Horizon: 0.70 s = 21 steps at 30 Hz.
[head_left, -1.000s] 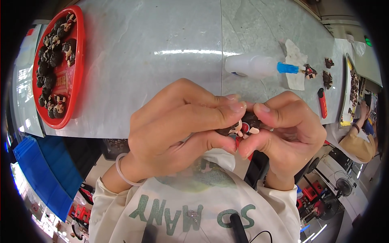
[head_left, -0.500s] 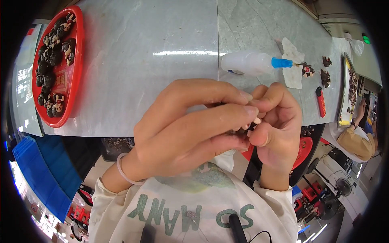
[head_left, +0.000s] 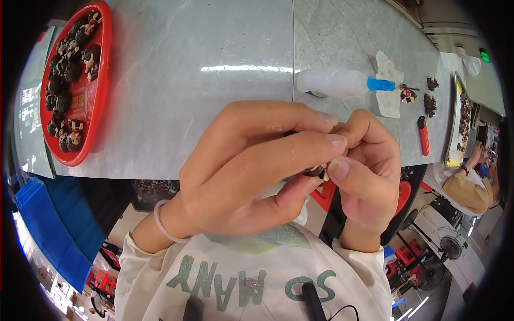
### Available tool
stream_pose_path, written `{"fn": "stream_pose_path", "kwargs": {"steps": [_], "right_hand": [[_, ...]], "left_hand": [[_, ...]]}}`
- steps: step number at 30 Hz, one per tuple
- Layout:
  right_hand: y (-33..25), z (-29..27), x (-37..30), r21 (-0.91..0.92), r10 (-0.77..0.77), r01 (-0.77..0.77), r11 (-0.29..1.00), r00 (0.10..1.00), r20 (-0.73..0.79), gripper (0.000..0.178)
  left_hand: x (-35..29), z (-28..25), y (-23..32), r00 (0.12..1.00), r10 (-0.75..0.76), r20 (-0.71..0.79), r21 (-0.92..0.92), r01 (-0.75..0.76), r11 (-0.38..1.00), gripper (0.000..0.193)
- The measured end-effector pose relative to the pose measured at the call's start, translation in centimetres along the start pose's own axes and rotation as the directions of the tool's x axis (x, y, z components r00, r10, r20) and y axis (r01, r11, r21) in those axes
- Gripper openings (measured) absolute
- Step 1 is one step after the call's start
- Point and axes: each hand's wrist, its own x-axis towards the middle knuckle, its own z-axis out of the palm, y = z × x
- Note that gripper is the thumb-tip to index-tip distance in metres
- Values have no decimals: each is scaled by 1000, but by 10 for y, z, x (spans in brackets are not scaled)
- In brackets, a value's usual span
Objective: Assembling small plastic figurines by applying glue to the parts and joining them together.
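My left hand (head_left: 251,166) is closed around a small dark-and-pink figurine (head_left: 320,172), mostly covered by the fingers. My right hand (head_left: 372,174) meets it from the other side, thumb and fingertips pinching at the same piece. Beyond the hands lies a white squeeze bottle (head_left: 332,82) with a blue nozzle (head_left: 380,84), on its side. The needle end reaches over a white tissue (head_left: 389,101) toward another small figurine (head_left: 408,95). Two dark pieces, one upper (head_left: 432,83) and one lower (head_left: 430,105), rest farther right, above a red tool with a black end (head_left: 423,136).
At the left, a red oval tray (head_left: 105,80) holds several dark-haired figurines. A yellow-edged tray (head_left: 450,155) with small dark bits stands at the far right, near another person (head_left: 468,190). Below the table edge are a dark tray (head_left: 147,203) and blue panels (head_left: 53,230).
My right thumb has shifted up and now shows its nail, pressing beside the figurine. My left fingers have moved slightly, and more of the figurine shows below them.
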Motion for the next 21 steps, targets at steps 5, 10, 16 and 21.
{"fn": "stream_pose_path", "kwargs": {"steps": [5,10,16,21], "right_hand": [[0,3,1,25,10,-10,1000,1000,-3,19],[2,7,0,34,-20,21,999,999,-31,21],[10,6,-3,30,-167,168,985,984,-55,31],[14,2,-5,-43,-231,228,973,971,-59,36]], "left_hand": [[-1,-1,-1,1000,1,-4,25,-1,1000,28],[0,-2,-1,1000,-17,-8,33,18,999,29],[2,-5,-2,999,-32,21,26,32,999,33],[-1,-3,-2,997,-71,11,0,71,997,36]]}}
